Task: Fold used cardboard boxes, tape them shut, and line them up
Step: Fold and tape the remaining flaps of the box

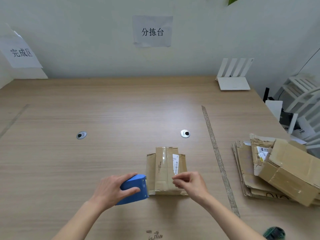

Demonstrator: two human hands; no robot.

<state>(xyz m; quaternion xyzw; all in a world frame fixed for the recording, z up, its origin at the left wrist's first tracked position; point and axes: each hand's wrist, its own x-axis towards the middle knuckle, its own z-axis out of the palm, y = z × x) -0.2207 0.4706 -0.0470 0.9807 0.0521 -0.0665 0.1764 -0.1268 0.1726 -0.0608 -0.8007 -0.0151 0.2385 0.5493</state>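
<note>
Pale wall (86,40) behind wooden table (103,110); two paper signs (152,31) taped on wall above table; white rack, possibly chair (301,101), right of table; soft overhead glare on tabletop.

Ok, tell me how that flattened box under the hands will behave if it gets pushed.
The flattened box probably slides easily: it lies flat on the smooth table. It looks light and thin, so likely bendy. Its creased flaps may spring up, though the right hand rests on it.

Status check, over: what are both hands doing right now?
Left hand gripping blue tape dispenser at flattened box. Right hand pinched, fingers over box. Nothing blocking; box pile off right.
</note>
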